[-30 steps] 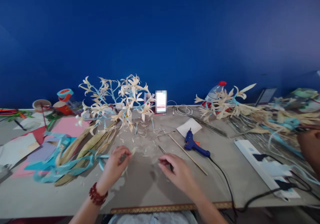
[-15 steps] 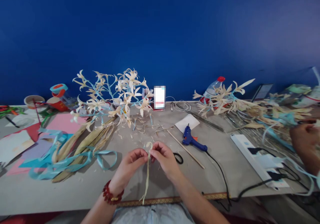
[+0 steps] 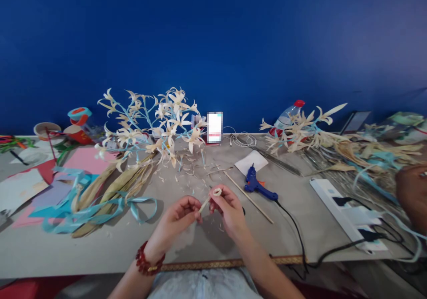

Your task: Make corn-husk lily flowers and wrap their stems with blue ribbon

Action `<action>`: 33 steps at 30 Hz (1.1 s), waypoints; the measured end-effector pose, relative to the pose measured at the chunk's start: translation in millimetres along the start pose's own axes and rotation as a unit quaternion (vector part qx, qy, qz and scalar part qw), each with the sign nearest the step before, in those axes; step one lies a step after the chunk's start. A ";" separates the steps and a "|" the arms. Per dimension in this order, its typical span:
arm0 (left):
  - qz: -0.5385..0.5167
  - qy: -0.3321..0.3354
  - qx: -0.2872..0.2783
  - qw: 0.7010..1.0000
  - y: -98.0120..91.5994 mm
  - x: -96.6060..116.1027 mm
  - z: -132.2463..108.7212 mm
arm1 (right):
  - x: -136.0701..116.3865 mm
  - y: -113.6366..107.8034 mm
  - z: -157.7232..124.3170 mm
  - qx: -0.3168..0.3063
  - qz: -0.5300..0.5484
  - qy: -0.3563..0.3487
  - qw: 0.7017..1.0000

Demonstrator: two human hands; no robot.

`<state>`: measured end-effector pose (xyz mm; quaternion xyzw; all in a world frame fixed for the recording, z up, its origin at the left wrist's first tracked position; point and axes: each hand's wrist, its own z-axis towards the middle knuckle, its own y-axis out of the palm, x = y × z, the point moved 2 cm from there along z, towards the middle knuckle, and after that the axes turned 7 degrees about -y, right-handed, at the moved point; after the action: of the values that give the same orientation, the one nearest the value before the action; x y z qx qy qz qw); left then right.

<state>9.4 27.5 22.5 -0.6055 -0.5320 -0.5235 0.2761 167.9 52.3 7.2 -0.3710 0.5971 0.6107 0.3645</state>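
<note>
Pale strip (image 3: 204, 205), earlier dangling, now aslant between hands (image 3: 182, 214) (image 3: 231, 209)

In the lower centre, the left hand (image 3: 182, 214) and right hand (image 3: 231, 210) pinch a pale strip (image 3: 204, 205); pale flowers (image 3: 194, 139) spread centre-left.

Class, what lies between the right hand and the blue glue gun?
In the head view, a thin wooden stick lies between the right hand and the glue gun; a small black thing peeks out beside the hand.

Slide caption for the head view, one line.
Left hand and right hand hold a pale looped strip between them; blue glue gun lies at right, pale flowers beyond.
</note>
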 end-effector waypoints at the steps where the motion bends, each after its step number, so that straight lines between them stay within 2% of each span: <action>1: 0.009 -0.004 -0.003 1.000 -0.6 -0.9 -0.6 | -1.7 -2.1 0.5 0.010 0.002 -0.010 1.000; 6: 0.069 -0.012 0.023 0.997 -7.8 -1.5 -0.5 | -7.5 -19.4 2.6 0.021 -0.031 -0.055 0.998; 10: 0.117 -0.002 0.050 0.992 -13.5 1.4 -0.2 | -12.2 -30.5 -0.7 0.030 -0.058 -0.045 0.997; 14: 0.131 0.005 0.057 0.990 -14.6 3.5 -0.5 | -20.2 -30.7 -6.8 0.026 -0.046 -0.035 0.998; 20: 0.117 -0.004 0.012 0.993 -5.2 6.3 1.2 | -10.5 -17.6 -13.1 -0.089 -0.049 0.018 0.995; 22: 0.125 0.000 0.010 0.992 -2.8 6.9 1.6 | -5.1 -13.5 -13.3 -0.101 -0.072 0.012 0.992; 26: 0.157 0.012 0.018 0.987 -2.0 7.0 -0.2 | -3.3 -9.1 -11.3 -0.095 -0.100 -0.044 0.989; 28: 0.178 0.023 0.027 0.983 -2.2 8.1 -2.3 | -3.8 -9.0 -10.3 -0.082 -0.111 -0.044 0.989; 33: 0.288 0.116 0.092 0.946 -0.2 17.5 -7.3 | -1.5 -9.1 -9.4 -0.019 -0.043 -0.040 0.998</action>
<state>4.7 27.3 40.9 -0.6398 -0.3451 -0.4373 0.5295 176.9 43.1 4.2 -0.3789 0.5538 0.6201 0.4065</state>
